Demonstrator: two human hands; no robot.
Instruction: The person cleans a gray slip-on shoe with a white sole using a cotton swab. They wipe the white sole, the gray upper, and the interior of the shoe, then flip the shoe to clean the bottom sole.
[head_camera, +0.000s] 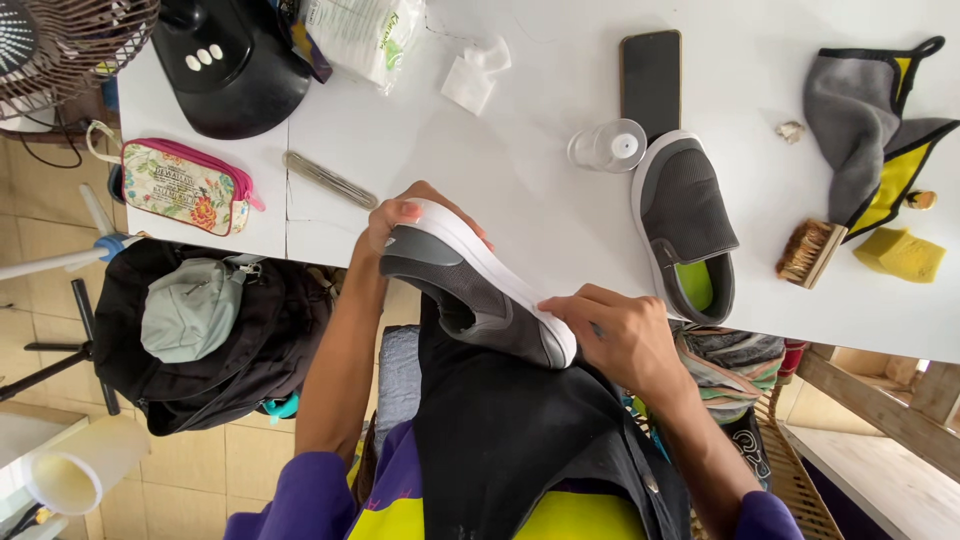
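Left hand (400, 215) wraps the toe end of a grey slip-on shoe with a white rubber sole (470, 285), fingers curled over the sole edge, thumb on the near side. Right hand (620, 335) sits at the heel end, fingers pressed together and curled against the white sole rim; something thin may be pinched in them, can't tell what. Shoe is held on its side, sole facing far, above the near edge of the white table (540, 150) and over a black apron (500, 430) on the lap. Matching grey slip-on shoe with a green insole (685, 225) lies on the table just right of the hands, opening facing up. Far of it: a small clear plastic bottle (608, 145) on its side, touching a black smartphone (651, 75). Further right: a wooden-backed bristle brush (808, 252), a yellow sponge block (900, 255), a grey cloth with yellow and black trim (865, 140). Left on the table: a floral zip pouch (180, 185), a thin metal strip (328, 180), a black fan base (232, 65). Black backpack with a grey cap on it (200, 330) sits on the floor, near left.
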